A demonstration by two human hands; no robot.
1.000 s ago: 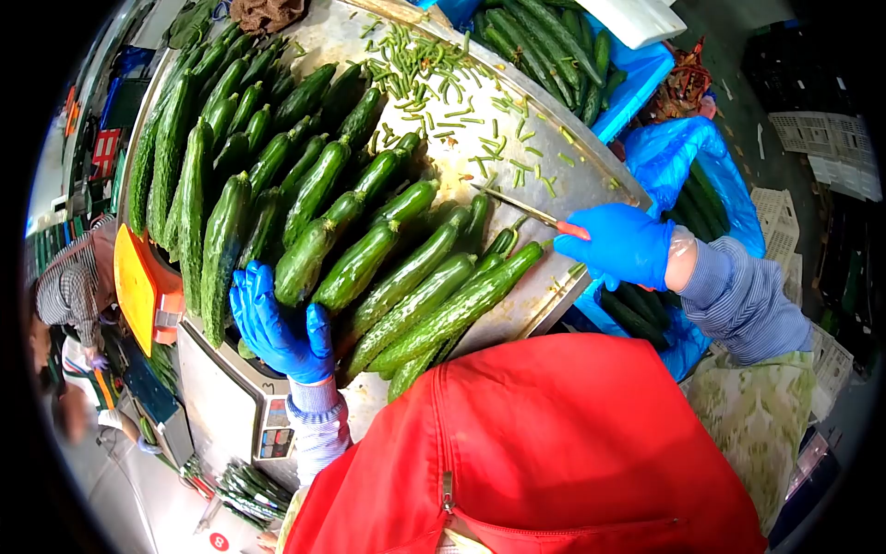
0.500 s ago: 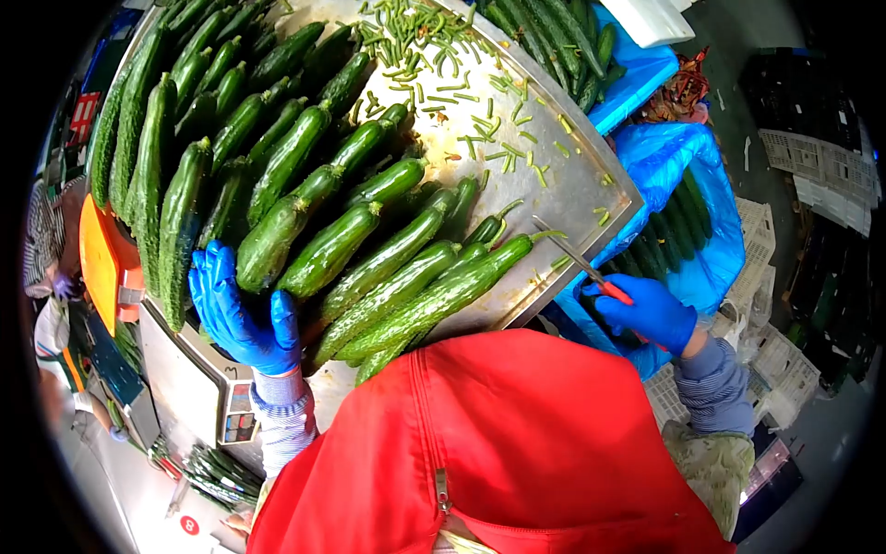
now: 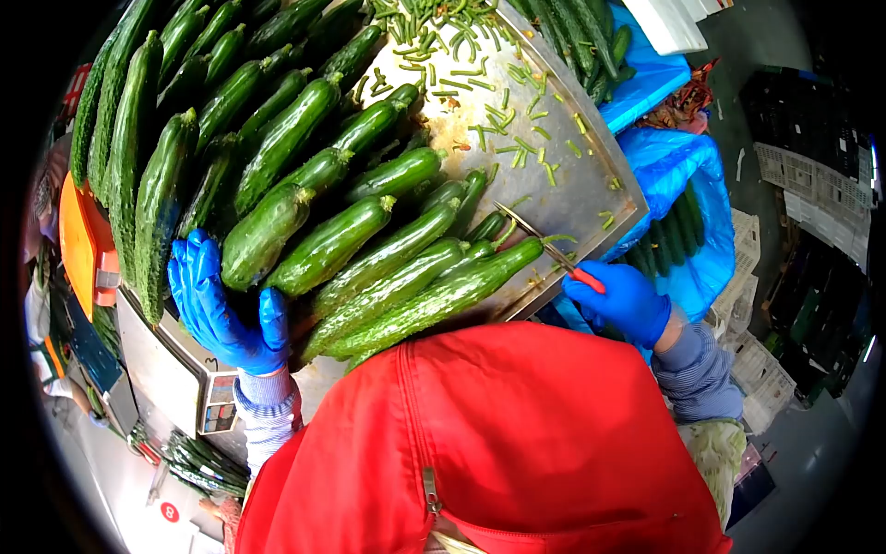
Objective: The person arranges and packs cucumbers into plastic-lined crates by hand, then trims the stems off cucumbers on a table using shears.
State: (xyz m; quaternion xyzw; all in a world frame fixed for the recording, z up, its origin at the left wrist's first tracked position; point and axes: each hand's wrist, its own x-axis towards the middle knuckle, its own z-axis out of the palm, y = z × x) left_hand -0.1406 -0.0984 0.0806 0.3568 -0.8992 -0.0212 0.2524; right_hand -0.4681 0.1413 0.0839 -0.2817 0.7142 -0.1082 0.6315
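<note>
Many green cucumbers (image 3: 336, 245) lie piled in rows on a metal table (image 3: 604, 189). Blue-gloved, my left hand (image 3: 226, 305) rests with fingers spread against the near ends of the cucumbers at the left. My right hand (image 3: 620, 300), also in a blue glove, is closed around the red handle of scissors (image 3: 587, 279). Their metal blades point up and left, close to the stem end of the nearest long cucumber (image 3: 443, 300). Several short cut stems (image 3: 508, 120) are scattered on the table beyond.
Blue-lined crates (image 3: 715, 212) of cucumbers stand at the right of the table. White crates (image 3: 761, 369) are stacked farther right. An orange stool-like object (image 3: 81, 245) and a scale-like panel (image 3: 220, 403) are at the left. A person's hand shows at the lower left.
My right hand and the scissors have moved left, so the blades are now at the cucumber's stem. The stem pile and cucumbers appear slightly shifted in view. My left hand stays on the cucumbers.
</note>
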